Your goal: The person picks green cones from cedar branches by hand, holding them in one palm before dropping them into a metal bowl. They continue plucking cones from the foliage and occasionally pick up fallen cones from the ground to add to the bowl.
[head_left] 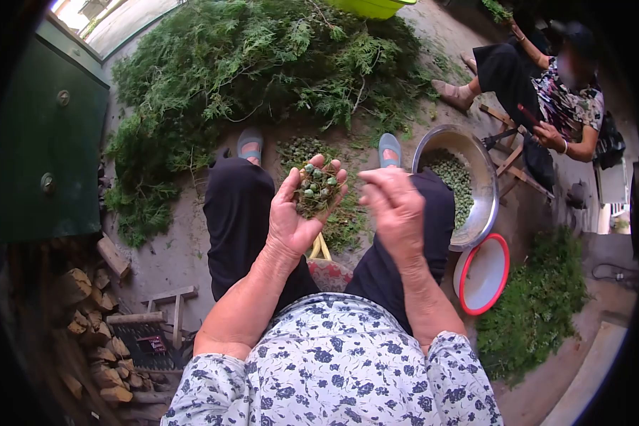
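While left hand point(296, 213) cups a sprig point(315, 189) w/ green cones, right hand point(396, 206) beside it, fingers bent, empty, bowl point(487, 186) nearby.

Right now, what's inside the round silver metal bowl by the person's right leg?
A heap of small green seed cones lies in the round silver metal bowl. They cover its bottom; the dark trouser leg hides part of its left edge.

1. Steel bowl point(479, 170): silver-grey; cones point(451, 181) inside pale green.
2. Basin point(483, 273) just below bowl: white w/ red rim.
3. Sprig point(316, 188) left of bowl: green-brown, grey-green buds.
4. Blouse point(334, 369) below-left of bowl: white, dark-blue floral print.
5. Trousers point(238, 220) left of bowl: black.
6. Door point(42, 142) far left of bowl: dk green.
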A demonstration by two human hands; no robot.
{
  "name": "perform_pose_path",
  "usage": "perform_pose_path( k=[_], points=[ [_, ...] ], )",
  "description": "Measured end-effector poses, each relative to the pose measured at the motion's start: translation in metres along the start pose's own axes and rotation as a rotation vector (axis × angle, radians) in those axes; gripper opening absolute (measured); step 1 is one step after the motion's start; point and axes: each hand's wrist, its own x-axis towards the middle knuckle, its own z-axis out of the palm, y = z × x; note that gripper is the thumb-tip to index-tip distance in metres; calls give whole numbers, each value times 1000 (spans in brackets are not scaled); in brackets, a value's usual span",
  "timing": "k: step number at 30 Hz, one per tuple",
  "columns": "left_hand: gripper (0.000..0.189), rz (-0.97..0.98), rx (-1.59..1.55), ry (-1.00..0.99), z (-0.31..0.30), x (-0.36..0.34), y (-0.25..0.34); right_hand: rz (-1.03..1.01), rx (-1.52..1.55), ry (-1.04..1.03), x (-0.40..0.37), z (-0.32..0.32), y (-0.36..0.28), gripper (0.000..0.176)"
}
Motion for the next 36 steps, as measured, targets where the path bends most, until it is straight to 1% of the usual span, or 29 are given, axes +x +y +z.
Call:
perform_pose_path(
  k=[1,2,3,5,6,9,11,12,13,14,15,17,18,19,21,22,23,25,27,30,32,33,35,36],
  points=[
    [40,0,8,-22,-1,0,0,-108,-104,-26,-1,13,3,21],
    [41,-1,16,-45,-3,0,1,-113,-79,-23,-3,26,4,22],
    [41,3,16,-46,-4,0,0,-283,-155,-14,-2,36,9,23],
    [42,-18,4,-44,-6,2,-1,-213,-103,-66,-8,50,8,26],
    [42,-29,-5,-62,-3,0,-2,-214,-103,-69,-10,54,9,26],
    [42,-15,58,-67,-6,-2,-2,-173,-197,-97,-16,60,14,24],
    [42,-19,35,-50,-6,-1,-2,-319,-159,-1,-16,60,17,20],
    [42,-32,6,-57,-8,-1,-2,-322,-159,-5,-17,58,16,20],
    [43,-47,-23,-64,-8,0,-2,-29,195,-43,-17,54,11,20],
    [42,-38,1,-18,-7,0,-1,269,545,-79,-17,49,7,20],
    [42,-38,-1,-19,-8,-1,0,420,720,-131,-9,39,5,17],
    [39,-49,64,17,-11,-3,0,417,651,-86,1,31,7,15],
    [39,-52,64,16,-13,-2,-2,212,404,-37,6,36,16,12],
    [36,-49,76,51,-15,-2,-3,212,403,-35,9,35,20,12],
    [29,-38,101,121,-18,-3,-4,-37,-24,-82,14,34,22,13],
    [29,-37,101,120,-18,-3,-4,-91,-138,-46,15,37,16,15],
    [27,-43,119,114,-18,-4,-4,-92,-137,-47,14,40,16,15],
    [24,-48,137,110,-19,-4,-4,-122,-263,-57,13,44,16,15],
    [23,-54,155,155,-22,-4,-4,-112,-255,-65,12,44,17,14],
    [25,-70,148,117,-23,-5,-2,-99,-229,-71,12,41,26,13],
    [27,-68,174,120,-15,-7,-2,113,145,-105,12,33,30,11],
    [29,-68,200,123,-11,-7,-3,113,144,-106,12,29,30,11],
    [31,-62,193,113,-15,-4,-3,274,249,-144,12,21,25,12],
    [33,-55,187,105,-16,-4,-4,380,372,-144,13,16,21,16]
  ],
)
